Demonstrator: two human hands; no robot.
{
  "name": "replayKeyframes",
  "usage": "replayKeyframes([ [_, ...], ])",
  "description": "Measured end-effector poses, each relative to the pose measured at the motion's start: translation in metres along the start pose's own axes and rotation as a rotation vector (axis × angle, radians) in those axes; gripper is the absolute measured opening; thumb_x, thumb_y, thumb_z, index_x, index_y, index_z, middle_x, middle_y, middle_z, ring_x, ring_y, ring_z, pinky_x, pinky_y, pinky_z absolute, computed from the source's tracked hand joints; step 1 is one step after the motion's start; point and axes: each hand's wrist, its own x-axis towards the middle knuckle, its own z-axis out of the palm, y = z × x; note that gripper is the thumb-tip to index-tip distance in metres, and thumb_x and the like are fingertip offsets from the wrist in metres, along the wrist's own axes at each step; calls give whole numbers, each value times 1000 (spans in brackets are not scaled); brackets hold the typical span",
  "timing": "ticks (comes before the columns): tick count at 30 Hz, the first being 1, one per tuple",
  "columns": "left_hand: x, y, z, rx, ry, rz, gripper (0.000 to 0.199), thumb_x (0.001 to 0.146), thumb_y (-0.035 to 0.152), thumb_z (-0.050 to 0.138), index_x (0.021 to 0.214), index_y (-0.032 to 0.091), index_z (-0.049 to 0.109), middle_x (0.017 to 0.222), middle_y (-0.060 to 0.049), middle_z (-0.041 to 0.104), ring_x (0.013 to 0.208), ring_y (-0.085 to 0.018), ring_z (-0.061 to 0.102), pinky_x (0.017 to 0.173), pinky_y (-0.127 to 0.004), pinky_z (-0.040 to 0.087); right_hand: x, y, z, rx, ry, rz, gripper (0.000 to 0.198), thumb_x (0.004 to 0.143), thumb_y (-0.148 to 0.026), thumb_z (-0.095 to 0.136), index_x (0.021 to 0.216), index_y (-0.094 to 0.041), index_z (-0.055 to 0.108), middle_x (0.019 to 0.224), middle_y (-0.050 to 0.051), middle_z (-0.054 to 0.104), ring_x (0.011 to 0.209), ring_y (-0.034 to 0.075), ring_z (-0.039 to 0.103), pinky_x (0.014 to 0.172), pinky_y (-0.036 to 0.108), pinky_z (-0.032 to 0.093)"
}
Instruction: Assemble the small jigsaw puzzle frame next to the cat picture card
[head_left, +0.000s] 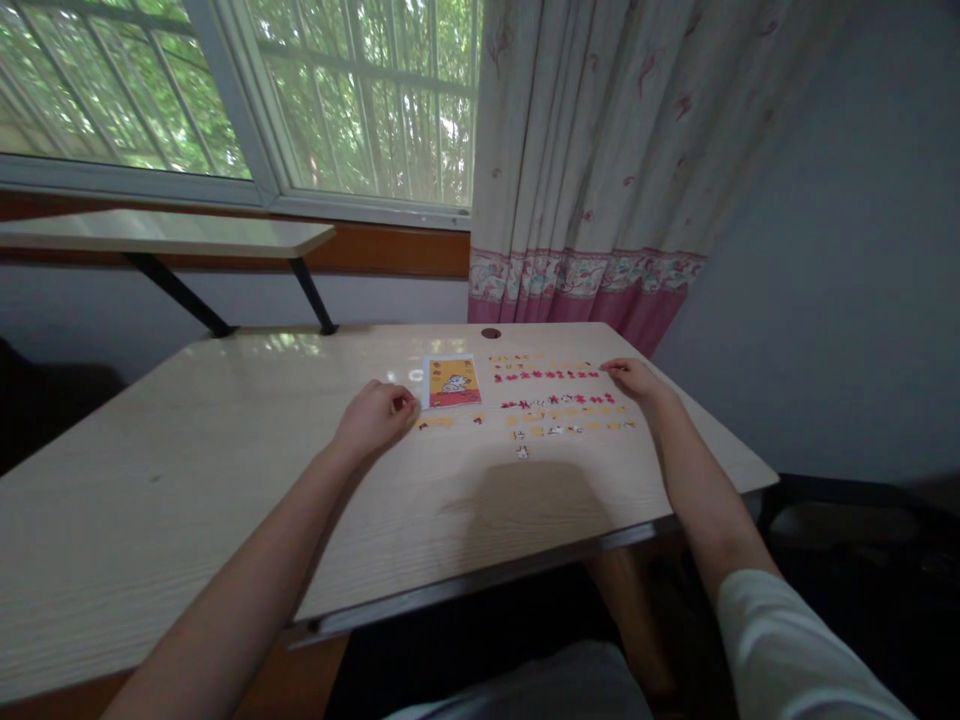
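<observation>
Small jigsaw puzzle pieces lie in rows on the desk, red ones in one row and yellow ones in others. A single white piece sits nearest me. Left of the rows is a picture card with a white cartoon figure on yellow and red. My left hand is closed beside the card's lower left corner, near several yellow pieces. At the right end of the upper red row, my right hand has its fingertips pinched together. Whatever either hand holds is too small or hidden to make out.
The pale wooden desk has a round cable hole at its back. A raised shelf on black brackets stands at the back left. Behind are a barred window and a curtain. A dark chair is at the right.
</observation>
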Motion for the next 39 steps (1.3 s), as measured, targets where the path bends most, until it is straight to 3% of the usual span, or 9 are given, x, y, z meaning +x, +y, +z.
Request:
replayKeyframes([
  [7,1,-2,0,6,-2,7,27,81,34,45,79,17,66,71,-7,64,77,-22,52,70,-32,39,3,-16,10,-35,-35,-32,37,82,-13,40,107,-18,68,108,6,68,96,15,62,88,27,45],
  [11,1,-3,1,21,-11,4,29,81,35,44,80,16,67,71,-8,65,76,-22,53,69,-31,40,3,-22,12,-77,-36,-38,36,84,-15,43,108,-22,68,113,4,66,105,16,59,95,28,41],
  [17,1,-4,-1,55,-39,10,31,82,37,44,77,17,67,72,-8,66,76,-23,54,66,-32,40,-1,-32,11,-121,-12,-31,31,86,-23,47,107,-23,69,112,6,67,104,20,59,94,30,42],
  [26,1,-7,-5,95,-63,-17,31,81,36,44,78,16,67,73,-8,67,76,-23,54,66,-31,40,0,-34,8,-176,-13,-66,35,87,-19,42,113,-20,65,110,9,67,100,20,60,89,28,43],
  [39,1,-8,-4,92,-93,-10,30,80,36,46,76,18,68,74,-9,67,76,-24,53,66,-32,39,2,-43,15,-219,-37,-116,33,88,-19,42,110,-20,67,113,9,65,105,20,57,95,29,40],
])
